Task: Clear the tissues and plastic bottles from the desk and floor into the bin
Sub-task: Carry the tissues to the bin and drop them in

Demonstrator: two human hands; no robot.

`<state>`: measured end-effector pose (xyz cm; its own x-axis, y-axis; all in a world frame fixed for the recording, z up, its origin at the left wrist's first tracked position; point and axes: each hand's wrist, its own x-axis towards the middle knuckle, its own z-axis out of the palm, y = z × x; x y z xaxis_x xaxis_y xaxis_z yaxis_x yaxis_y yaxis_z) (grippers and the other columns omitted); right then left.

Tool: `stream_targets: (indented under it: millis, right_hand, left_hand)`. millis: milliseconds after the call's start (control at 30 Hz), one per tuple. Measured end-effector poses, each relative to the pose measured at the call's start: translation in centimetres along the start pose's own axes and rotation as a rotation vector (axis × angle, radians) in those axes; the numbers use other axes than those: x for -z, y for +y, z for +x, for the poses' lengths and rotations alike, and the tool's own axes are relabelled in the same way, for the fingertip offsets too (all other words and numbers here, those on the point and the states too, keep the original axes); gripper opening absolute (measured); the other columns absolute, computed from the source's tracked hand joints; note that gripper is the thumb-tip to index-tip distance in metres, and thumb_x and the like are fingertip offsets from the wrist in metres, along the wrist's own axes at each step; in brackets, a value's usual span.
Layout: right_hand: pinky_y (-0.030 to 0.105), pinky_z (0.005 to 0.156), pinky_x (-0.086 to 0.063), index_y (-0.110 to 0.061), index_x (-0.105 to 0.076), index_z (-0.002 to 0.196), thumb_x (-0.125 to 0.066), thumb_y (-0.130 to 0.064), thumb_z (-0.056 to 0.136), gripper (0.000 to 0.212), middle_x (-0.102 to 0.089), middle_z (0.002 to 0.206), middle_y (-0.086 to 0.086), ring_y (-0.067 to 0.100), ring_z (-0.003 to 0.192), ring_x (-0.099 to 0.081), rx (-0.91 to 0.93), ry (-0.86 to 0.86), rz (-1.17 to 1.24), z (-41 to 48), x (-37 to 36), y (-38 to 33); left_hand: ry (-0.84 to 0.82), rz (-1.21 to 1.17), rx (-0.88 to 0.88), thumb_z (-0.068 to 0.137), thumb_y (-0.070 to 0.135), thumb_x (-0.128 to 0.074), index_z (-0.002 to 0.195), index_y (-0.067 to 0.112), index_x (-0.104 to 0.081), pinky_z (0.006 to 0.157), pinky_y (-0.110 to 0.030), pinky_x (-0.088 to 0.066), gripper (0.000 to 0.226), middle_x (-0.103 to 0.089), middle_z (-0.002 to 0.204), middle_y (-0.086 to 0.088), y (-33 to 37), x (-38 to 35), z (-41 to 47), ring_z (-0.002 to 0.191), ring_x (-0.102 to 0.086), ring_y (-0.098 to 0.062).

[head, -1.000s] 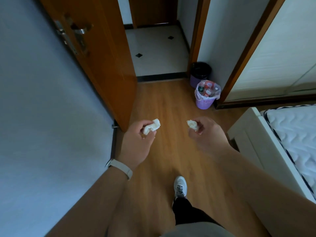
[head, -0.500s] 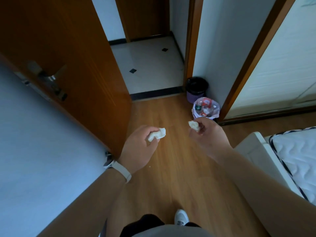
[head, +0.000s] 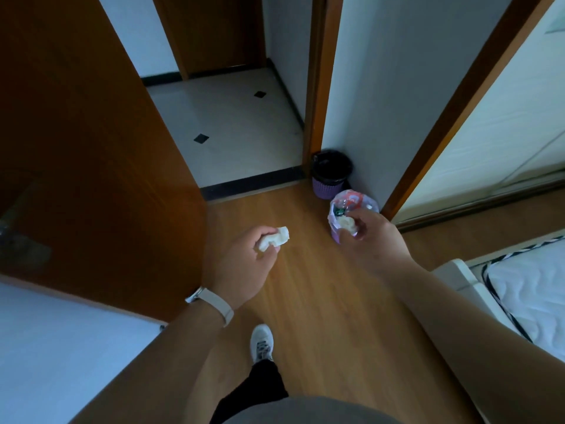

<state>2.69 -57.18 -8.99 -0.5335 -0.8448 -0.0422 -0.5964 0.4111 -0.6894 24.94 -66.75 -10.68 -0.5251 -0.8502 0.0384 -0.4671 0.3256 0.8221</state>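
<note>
My left hand (head: 244, 264) grips a crumpled white tissue (head: 274, 238) above the wooden floor. My right hand (head: 373, 237) pinches a second crumpled tissue (head: 346, 223) and is held out in front of a purple bin (head: 336, 232) with a clear liner, partly hiding it. Plastic bottles (head: 348, 201) with red and green labels fill that bin. A second purple bin with a black liner (head: 331, 174) stands just behind it, against the wall corner.
An open brown door (head: 101, 166) stands on the left. Beyond the threshold lies a white tiled floor (head: 232, 127). A white bed frame and mattress (head: 526, 289) sit at the right. My white shoe (head: 261, 342) is on the wooden floor.
I have walked closer to the bins. My right hand with its tissue has moved forward until it overlaps the bottle-filled bin. My left hand still grips its tissue.
</note>
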Motion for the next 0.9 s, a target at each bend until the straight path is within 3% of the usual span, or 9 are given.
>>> stream_targets:
  millis: [167, 267, 433, 600, 900]
  right_hand:
    - [0.009, 0.060, -0.038, -0.026, -0.062, 0.114, -0.062, -0.029, 0.089, 0.026, -0.050, 0.089, -0.021, -0.005, 0.075, -0.052, -0.021, 0.044, -0.056, 7.0, -2.9, -4.4]
    - [0.007, 0.059, -0.035, -0.024, -0.064, 0.112, -0.064, -0.027, 0.088, 0.025, -0.049, 0.088, -0.021, -0.010, 0.074, -0.050, -0.056, 0.098, -0.073, 10.2, -4.5, -6.1]
    - [0.017, 0.057, -0.039, -0.026, -0.063, 0.105, -0.062, -0.030, 0.087, 0.019, -0.055, 0.086, -0.016, -0.004, 0.072, -0.052, -0.080, 0.113, -0.099, 14.4, -5.4, -7.6]
    - [0.019, 0.062, -0.037, -0.023, -0.064, 0.103, -0.065, -0.029, 0.086, 0.018, -0.058, 0.090, -0.009, 0.008, 0.078, -0.052, -0.102, 0.177, -0.105, 18.9, -5.1, -7.3]
    - [0.021, 0.065, -0.040, -0.025, -0.064, 0.107, -0.063, -0.031, 0.087, 0.021, -0.062, 0.097, -0.006, 0.010, 0.080, -0.055, -0.210, 0.200, -0.056, 29.2, -6.3, -3.1]
  left_hand:
    - [-0.026, -0.063, 0.004, 0.091, 0.021, -0.064, 0.111, 0.034, -0.061, 0.081, -0.029, -0.056, 0.024, -0.063, 0.107, 0.016, -3.1, 4.3, 8.8, 0.096, -0.061, -0.003]
    - [-0.058, -0.079, -0.022, 0.090, 0.021, -0.065, 0.109, 0.035, -0.061, 0.081, -0.035, -0.057, 0.024, -0.063, 0.106, 0.017, -4.8, 6.4, 13.6, 0.095, -0.062, -0.006]
    - [-0.076, -0.091, -0.020, 0.090, 0.022, -0.065, 0.111, 0.035, -0.060, 0.079, -0.039, -0.059, 0.025, -0.062, 0.104, 0.020, -6.2, 7.7, 20.0, 0.094, -0.063, -0.007]
    - [-0.099, -0.070, -0.067, 0.089, 0.021, -0.065, 0.110, 0.031, -0.062, 0.078, -0.037, -0.058, 0.023, -0.061, 0.102, 0.018, -6.1, 7.1, 25.4, 0.090, -0.062, -0.006]
    - [-0.158, -0.020, -0.103, 0.090, 0.019, -0.065, 0.111, 0.029, -0.062, 0.076, -0.032, -0.058, 0.023, -0.063, 0.103, 0.012, -6.8, 3.6, 36.9, 0.091, -0.061, -0.005]
